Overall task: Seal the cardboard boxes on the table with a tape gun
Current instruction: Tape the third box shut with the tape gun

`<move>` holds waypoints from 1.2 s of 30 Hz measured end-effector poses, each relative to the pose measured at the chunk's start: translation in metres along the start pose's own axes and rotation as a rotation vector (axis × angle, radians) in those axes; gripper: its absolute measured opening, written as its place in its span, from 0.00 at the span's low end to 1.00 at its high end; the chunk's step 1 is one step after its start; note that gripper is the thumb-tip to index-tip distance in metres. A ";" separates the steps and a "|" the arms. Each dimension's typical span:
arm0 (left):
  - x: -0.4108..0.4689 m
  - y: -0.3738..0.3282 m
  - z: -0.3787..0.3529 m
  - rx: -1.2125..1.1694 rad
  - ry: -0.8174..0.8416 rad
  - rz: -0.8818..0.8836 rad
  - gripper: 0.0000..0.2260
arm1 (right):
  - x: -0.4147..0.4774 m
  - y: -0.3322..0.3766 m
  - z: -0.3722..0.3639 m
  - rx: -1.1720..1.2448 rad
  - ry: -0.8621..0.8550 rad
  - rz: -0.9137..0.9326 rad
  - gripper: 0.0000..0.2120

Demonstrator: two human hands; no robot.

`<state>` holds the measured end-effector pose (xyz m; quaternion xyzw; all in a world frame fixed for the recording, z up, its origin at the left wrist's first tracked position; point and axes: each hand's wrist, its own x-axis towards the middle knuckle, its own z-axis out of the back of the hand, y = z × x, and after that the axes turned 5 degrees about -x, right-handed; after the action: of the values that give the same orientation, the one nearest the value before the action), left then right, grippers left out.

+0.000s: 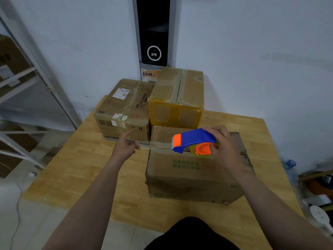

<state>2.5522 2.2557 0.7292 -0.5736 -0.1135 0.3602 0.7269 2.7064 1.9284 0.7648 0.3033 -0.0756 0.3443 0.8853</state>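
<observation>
Two bare forearms reach out over a wooden desk (81, 168), which carries three cardboard boxes. The nearest box (191, 177) lies just ahead, with rows of green print and a red-outlined mark on its top, all too blurred to read. Above it the right hand (222, 143) grips one blue-and-orange tape gun (193, 139). A strip of clear tape (156, 144) runs left from the gun to the left hand (126, 147), which pinches its end with the index finger sticking out. Behind stand two more boxes side by side: the left box (124, 112) bears a white shipping label (121, 93) – text illegible – and the taller right box (177, 98) has yellow tape. Against the wall, a sticker (149, 74) shows orange Chinese characters, partly hidden.
</observation>
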 end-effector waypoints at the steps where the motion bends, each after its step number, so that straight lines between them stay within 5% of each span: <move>1: 0.002 0.002 -0.001 0.001 0.005 0.008 0.28 | 0.000 -0.001 0.000 0.001 -0.002 -0.002 0.34; 17: 0.009 0.005 -0.007 -0.127 -0.107 -0.048 0.25 | 0.011 -0.004 0.000 0.041 -0.067 0.046 0.34; 36: 0.010 0.044 -0.061 -0.104 -0.006 0.092 0.25 | 0.002 -0.018 -0.017 -0.021 -0.004 0.049 0.35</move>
<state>2.5773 2.2199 0.6668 -0.6141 -0.1076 0.3885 0.6785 2.7184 1.9292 0.7435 0.2926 -0.0887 0.3646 0.8796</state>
